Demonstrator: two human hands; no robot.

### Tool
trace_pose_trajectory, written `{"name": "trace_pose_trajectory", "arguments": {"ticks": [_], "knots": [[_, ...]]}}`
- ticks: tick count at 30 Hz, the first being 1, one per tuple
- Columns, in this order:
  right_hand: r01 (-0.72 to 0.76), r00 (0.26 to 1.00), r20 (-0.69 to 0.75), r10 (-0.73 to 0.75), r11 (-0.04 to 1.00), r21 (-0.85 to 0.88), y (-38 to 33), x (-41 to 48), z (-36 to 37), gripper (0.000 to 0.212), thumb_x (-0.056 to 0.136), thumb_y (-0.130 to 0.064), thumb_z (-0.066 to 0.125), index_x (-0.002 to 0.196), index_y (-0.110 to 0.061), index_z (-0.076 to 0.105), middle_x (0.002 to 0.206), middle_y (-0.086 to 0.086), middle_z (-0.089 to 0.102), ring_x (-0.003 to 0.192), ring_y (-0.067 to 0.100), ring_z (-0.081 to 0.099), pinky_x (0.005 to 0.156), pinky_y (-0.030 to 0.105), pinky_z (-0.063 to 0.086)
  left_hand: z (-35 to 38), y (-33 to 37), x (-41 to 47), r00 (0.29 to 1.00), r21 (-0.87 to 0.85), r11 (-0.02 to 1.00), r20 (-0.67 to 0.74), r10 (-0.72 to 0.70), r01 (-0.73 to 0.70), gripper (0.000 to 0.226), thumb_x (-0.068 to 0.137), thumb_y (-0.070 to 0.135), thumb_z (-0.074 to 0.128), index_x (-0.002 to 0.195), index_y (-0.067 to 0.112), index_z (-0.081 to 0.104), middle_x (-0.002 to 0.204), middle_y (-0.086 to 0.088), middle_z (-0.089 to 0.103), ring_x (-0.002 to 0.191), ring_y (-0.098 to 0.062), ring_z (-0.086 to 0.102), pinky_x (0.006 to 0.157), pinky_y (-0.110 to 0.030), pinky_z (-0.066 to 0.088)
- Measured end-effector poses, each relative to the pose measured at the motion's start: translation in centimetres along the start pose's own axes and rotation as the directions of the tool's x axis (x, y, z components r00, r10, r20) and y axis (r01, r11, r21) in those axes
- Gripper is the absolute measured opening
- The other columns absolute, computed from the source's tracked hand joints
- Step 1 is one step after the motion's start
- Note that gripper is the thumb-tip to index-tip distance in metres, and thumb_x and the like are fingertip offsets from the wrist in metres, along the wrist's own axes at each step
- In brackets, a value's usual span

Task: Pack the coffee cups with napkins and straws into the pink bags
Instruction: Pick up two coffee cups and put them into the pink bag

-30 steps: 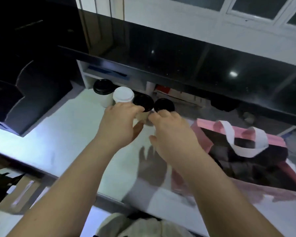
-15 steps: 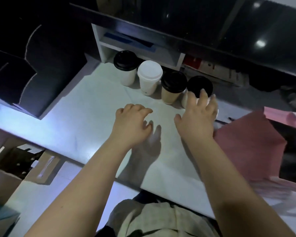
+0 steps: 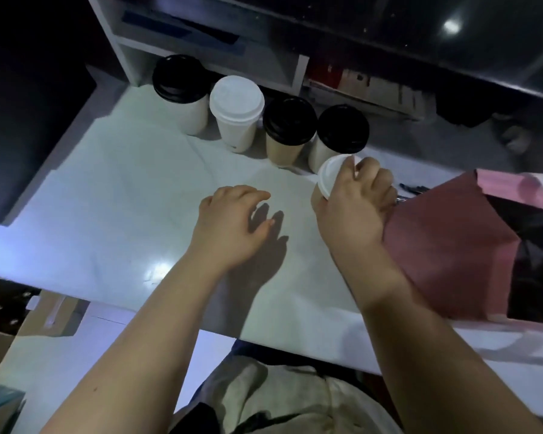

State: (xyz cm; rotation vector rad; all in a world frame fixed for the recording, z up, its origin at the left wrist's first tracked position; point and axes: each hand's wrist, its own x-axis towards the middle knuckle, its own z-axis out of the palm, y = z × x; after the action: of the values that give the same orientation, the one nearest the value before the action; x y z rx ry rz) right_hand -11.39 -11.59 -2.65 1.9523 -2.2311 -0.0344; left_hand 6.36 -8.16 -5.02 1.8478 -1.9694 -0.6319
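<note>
Several lidded paper cups stand in a row at the back of the white counter (image 3: 107,195): a black-lidded white cup (image 3: 182,92), a white-lidded cup (image 3: 236,111), a black-lidded tan cup (image 3: 288,130) and another black-lidded cup (image 3: 339,133). My right hand (image 3: 355,202) grips a small white-lidded cup (image 3: 328,177) from above, just in front of that row and left of the open pink bag (image 3: 445,245). My left hand (image 3: 232,223) hovers over the counter, fingers loosely curled, holding nothing. The small cup's body is hidden by my fingers.
A white shelf unit (image 3: 207,42) with papers backs the cups under a black upper counter (image 3: 452,32). Dark items lie behind the bag (image 3: 411,189). A black box (image 3: 35,98) sits at left. Cardboard boxes (image 3: 44,311) lie below the counter edge.
The camera tilted down and closer. My right hand moved from beside the rightmost black-lidded cup and now grips a small white-lidded cup. My left hand drew back onto the counter and stays there.
</note>
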Motion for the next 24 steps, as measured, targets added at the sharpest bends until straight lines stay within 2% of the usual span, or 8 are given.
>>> {"name": "trace_pose_trajectory", "arguments": {"ticks": [2,4,7,10,15,17,20,24], "knots": [[-0.009,1.0,0.005,0.008,0.995,0.103,0.1,-0.2,0.1,0.058,0.084,-0.034,0.061,0.131,-0.006,0.042,0.145,0.022,0.033,0.131,0.041,0.032,0.097,0.046,0.033,0.3,0.1,-0.1,1.0,0.005,1.0,-0.004,-0.006,0.006,0.045,0.085,0.043,0.062,0.128,0.028,0.061,0.13,0.003,0.06,0.125,-0.025,0.048,0.102,-0.045,0.037],[0.024,0.998,0.046,-0.032,0.985,0.172,0.2,-0.3,0.1,0.059,0.088,-0.035,0.058,0.134,-0.006,0.036,0.154,0.022,0.021,0.138,0.041,0.023,0.106,0.046,0.028,0.2,0.2,-0.2,1.0,0.006,1.0,-0.02,-0.016,0.016,0.044,0.085,0.04,0.064,0.127,0.027,0.061,0.13,0.003,0.06,0.124,-0.026,0.048,0.101,-0.045,0.036],[0.083,0.994,0.041,-0.097,0.962,0.262,0.4,-0.6,-0.8,0.061,0.084,-0.031,0.065,0.133,-0.01,0.036,0.149,0.018,0.028,0.127,0.035,0.034,0.101,0.04,0.035,-0.4,0.5,-0.7,0.997,0.024,0.999,-0.054,-0.047,0.048,0.044,0.085,0.039,0.065,0.128,0.027,0.061,0.131,0.003,0.059,0.125,-0.025,0.047,0.1,-0.045,0.035],[0.214,0.973,0.016,-0.231,0.921,0.324,-0.1,-2.1,-2.9,0.066,0.079,-0.029,0.067,0.136,-0.014,0.036,0.14,0.013,0.035,0.122,0.031,0.035,0.097,0.039,0.037,-1.6,1.0,-1.5,0.99,0.056,0.993,-0.111,-0.092,0.099,0.046,0.085,0.036,0.065,0.13,0.026,0.059,0.133,0.001,0.058,0.125,-0.027,0.049,0.102,-0.046,0.037],[0.4,0.884,-0.025,-0.467,0.727,0.558,1.2,-5.3,-8.0,0.075,0.079,-0.026,0.071,0.144,-0.02,0.034,0.145,0.009,0.029,0.13,0.03,0.024,0.106,0.038,0.029,-4.0,3.0,-4.0,0.949,0.072,0.978,-0.264,-0.17,0.195,0.063,0.083,0.032,0.069,0.142,0.025,0.046,0.135,-0.004,0.056,0.127,-0.032,0.045,0.099,-0.046,0.036],[0.474,0.859,-0.124,-0.497,0.68,0.559,2.9,-6.5,-10.4,0.075,0.077,-0.021,0.073,0.142,-0.022,0.036,0.146,0.008,0.029,0.128,0.028,0.024,0.105,0.036,0.027,-5.0,4.8,-5.0,0.934,0.078,0.98,-0.323,-0.15,0.185,0.064,0.083,0.03,0.07,0.142,0.024,0.046,0.135,-0.005,0.057,0.126,-0.034,0.046,0.099,-0.047,0.038],[0.561,0.827,-0.262,-0.497,0.711,0.424,5.9,-7.3,-13.6,0.072,0.078,-0.017,0.07,0.141,-0.021,0.037,0.146,0.01,0.031,0.127,0.031,0.028,0.101,0.036,0.03,-6.7,9.0,-5.7,0.924,0.132,0.982,-0.374,-0.08,0.138,0.061,0.082,0.03,0.071,0.139,0.025,0.05,0.134,-0.004,0.058,0.125,-0.033,0.047,0.1,-0.049,0.04],[0.6,0.796,-0.337,-0.503,0.729,0.329,9.8,-6.5,-16.5,0.069,0.083,-0.018,0.064,0.143,-0.022,0.031,0.151,0.011,0.023,0.133,0.032,0.025,0.105,0.039,0.03,-8.8,14.8,-6.0,0.908,0.209,0.971,-0.42,-0.014,0.111,0.055,0.081,0.032,0.069,0.134,0.029,0.054,0.128,0.001,0.061,0.12,-0.031,0.051,0.095,-0.048,0.044]]}}
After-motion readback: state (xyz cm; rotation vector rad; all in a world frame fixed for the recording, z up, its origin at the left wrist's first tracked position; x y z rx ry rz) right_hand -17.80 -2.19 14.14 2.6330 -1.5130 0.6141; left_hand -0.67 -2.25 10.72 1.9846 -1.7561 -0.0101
